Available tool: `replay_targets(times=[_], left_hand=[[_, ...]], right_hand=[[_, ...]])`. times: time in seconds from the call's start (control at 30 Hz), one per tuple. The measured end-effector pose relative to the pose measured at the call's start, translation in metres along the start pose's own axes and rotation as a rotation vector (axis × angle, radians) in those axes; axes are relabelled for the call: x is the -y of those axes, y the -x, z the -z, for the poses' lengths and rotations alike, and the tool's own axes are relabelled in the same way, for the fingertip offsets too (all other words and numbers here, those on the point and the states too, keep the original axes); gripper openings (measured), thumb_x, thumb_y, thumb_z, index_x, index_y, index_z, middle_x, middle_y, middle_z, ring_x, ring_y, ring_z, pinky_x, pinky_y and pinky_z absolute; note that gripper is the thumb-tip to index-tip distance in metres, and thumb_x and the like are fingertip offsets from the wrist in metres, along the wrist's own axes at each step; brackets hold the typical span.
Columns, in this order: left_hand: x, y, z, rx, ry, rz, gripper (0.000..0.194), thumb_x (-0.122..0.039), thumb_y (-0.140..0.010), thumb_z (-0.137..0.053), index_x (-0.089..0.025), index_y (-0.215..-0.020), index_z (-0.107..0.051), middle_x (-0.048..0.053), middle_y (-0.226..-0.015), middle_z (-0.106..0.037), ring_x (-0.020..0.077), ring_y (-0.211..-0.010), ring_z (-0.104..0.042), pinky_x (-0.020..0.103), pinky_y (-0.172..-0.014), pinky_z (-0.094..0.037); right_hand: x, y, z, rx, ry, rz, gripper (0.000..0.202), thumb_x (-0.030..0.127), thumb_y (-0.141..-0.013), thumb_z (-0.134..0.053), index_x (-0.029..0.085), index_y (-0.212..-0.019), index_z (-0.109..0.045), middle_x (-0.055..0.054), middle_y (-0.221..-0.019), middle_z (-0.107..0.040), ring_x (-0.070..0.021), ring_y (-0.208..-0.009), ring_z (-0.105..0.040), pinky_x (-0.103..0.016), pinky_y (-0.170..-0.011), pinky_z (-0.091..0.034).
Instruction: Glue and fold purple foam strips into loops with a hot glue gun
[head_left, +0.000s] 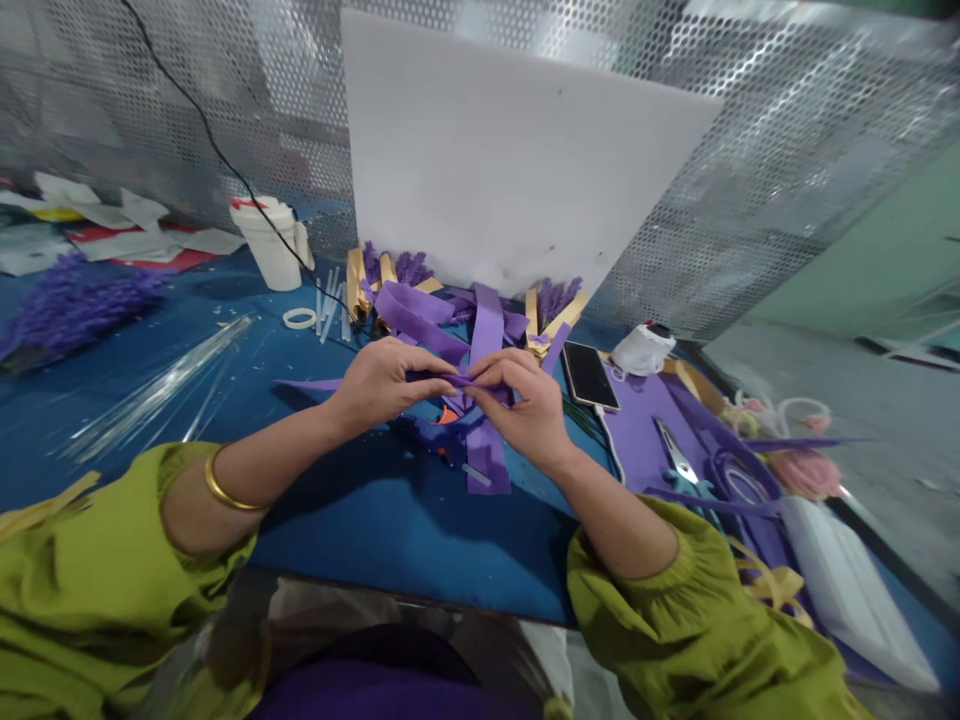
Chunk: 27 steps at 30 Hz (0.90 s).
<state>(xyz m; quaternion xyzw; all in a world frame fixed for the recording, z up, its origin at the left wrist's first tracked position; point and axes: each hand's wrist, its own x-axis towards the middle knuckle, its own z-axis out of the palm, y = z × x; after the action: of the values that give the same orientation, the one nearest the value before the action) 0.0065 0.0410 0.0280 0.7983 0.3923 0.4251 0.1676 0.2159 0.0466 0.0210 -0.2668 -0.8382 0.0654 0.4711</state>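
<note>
A purple ribbon (489, 330) is pinched between the fingertips of both hands, just above the blue table. My left hand (391, 380) closes thumb and forefinger on it from the left. From the right, my right hand (525, 400) grips the same band, close to the left fingertips. One loop of ribbon rises behind the hands, and a flat tail hangs down toward me. A small orange piece (448, 415) lies under the hands. Behind them stand purple flower sprigs (411, 268) with gold ribbon. The exact fold between my fingertips is too small to make out.
On the right lie a phone (590, 376) with a white cable, scissors (679, 458) and a purple ribbon roll (742, 480). To the left are a white cup (271, 243), a tape ring (300, 318), clear strips (165, 385) and a lavender bunch (75, 305). A white board (510, 150) stands behind.
</note>
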Motion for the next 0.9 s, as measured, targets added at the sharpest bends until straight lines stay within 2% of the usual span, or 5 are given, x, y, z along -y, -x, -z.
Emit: replay_targets(times=[0.1,0.27,0.57,0.73,0.9], left_hand=[[0.002,-0.001,0.001,-0.011,-0.02,0.025,0.016,-0.037,-0.083,-0.074,-0.024,-0.088,-0.083,0.003,-0.083,-0.08,0.02,-0.077,-0.072,0.029,-0.078,-0.048],[0.003,-0.001,0.004,-0.021,-0.039,0.008,0.014,-0.036,-0.083,-0.074,-0.026,-0.084,-0.083,0.002,-0.082,-0.08,0.0194,-0.076,-0.071,0.03,-0.081,-0.047],[0.009,-0.003,0.006,0.019,-0.04,0.139,0.022,-0.036,-0.084,-0.068,-0.022,-0.092,-0.083,0.003,-0.081,-0.08,0.0189,-0.071,-0.069,0.026,-0.064,-0.045],[0.007,-0.004,0.008,0.082,-0.075,0.157,0.026,-0.038,-0.084,-0.065,-0.02,-0.075,-0.081,-0.001,-0.062,-0.072,0.014,-0.059,-0.062,0.023,-0.055,-0.037],[0.003,-0.007,0.011,0.14,0.046,0.257,0.024,-0.037,-0.082,-0.067,-0.018,-0.071,-0.078,0.001,-0.065,-0.074,0.0162,-0.065,-0.067,0.023,-0.059,-0.043]], right_hand=[[-0.002,-0.002,0.005,-0.044,-0.002,-0.007,0.018,0.017,-0.085,-0.07,0.024,-0.073,-0.059,-0.002,-0.085,-0.073,-0.0198,-0.086,-0.068,-0.039,-0.082,-0.05],[-0.003,-0.004,0.011,-0.059,0.006,-0.019,0.019,0.014,-0.083,-0.071,0.024,-0.072,-0.06,-0.001,-0.085,-0.072,-0.0207,-0.086,-0.068,-0.04,-0.083,-0.05],[-0.013,-0.007,0.017,-0.098,0.045,-0.035,0.018,0.013,-0.082,-0.071,0.024,-0.072,-0.061,-0.001,-0.085,-0.072,-0.0206,-0.083,-0.066,-0.04,-0.08,-0.05],[-0.019,-0.009,0.021,-0.103,0.04,-0.073,0.019,0.015,-0.081,-0.072,0.024,-0.069,-0.06,-0.001,-0.083,-0.072,-0.0209,-0.082,-0.067,-0.04,-0.08,-0.05],[-0.024,-0.011,0.026,-0.072,-0.001,-0.135,0.019,0.017,-0.08,-0.073,0.023,-0.067,-0.061,-0.001,-0.081,-0.071,-0.0209,-0.082,-0.067,-0.039,-0.078,-0.05]])
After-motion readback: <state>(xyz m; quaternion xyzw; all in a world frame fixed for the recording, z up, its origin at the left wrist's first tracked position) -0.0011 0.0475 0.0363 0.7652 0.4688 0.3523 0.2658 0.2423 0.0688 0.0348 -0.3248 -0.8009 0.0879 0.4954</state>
